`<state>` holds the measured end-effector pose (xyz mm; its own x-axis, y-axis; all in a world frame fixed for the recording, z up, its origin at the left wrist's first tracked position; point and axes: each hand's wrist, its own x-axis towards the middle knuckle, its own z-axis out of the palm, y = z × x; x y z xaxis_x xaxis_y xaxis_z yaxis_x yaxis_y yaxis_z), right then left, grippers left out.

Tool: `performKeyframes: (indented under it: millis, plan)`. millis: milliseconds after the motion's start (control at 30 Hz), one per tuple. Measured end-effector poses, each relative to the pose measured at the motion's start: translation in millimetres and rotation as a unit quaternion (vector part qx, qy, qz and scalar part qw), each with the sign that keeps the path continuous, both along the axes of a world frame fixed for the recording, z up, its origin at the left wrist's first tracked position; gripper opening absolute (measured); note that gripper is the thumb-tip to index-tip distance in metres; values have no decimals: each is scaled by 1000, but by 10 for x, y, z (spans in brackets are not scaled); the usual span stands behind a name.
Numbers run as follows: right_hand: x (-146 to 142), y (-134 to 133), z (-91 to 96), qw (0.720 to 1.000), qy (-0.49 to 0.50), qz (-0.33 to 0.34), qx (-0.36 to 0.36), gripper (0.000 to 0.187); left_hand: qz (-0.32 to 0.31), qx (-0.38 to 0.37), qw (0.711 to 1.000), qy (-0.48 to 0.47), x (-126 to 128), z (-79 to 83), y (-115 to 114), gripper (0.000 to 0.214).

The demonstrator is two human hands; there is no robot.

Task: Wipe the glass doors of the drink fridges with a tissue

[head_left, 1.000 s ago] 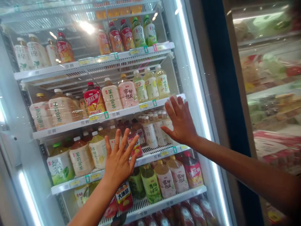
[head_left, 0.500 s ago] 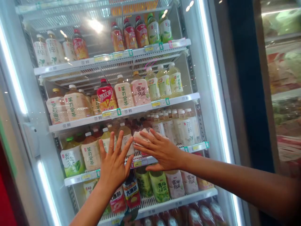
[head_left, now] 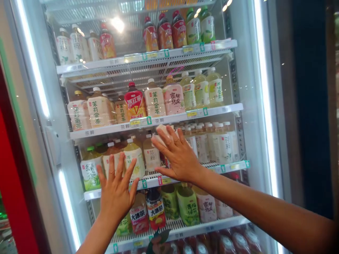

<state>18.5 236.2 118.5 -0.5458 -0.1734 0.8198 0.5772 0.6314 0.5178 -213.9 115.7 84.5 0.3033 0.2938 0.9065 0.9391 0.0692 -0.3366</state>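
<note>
A tall, lit fridge dominates the view, its glass door apparently shut. Behind the door, shelves carry rows of upright tea bottles, none of them touched. The glass shows bright reflections and scattered pale specks; whether the specks are marks or reflected light cannot be established. Both of the person's hands are at the door, around the middle of the view. The left hand, fingers spread wide, has hold of nothing and appears to rest flat on the glass, in front of bottles at the left end of a shelf. The right hand, higher and to its right, is flattened, fingers extended, over a white cloth; the cloth lies between fingers and glass, pinned rather than gripped, its material uncertain. The work at the glass is judged to be under way and not complete. The cloth covers only a small patch; no boundary between finished and unfinished glass is discernible, so how much remains cannot be determined.
</note>
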Motion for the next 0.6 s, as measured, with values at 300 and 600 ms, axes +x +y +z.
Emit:
performKeyframes:
  millis: [300,600]
  plan:
    - [-377,-247,-227,998,42,-21,-47,88,-28,11,998,-48,-55,-143,-111,81]
    - [-438,-323,-668,992,101,-32,-70,84,-60,6,990,-127,270,-487,-71,81]
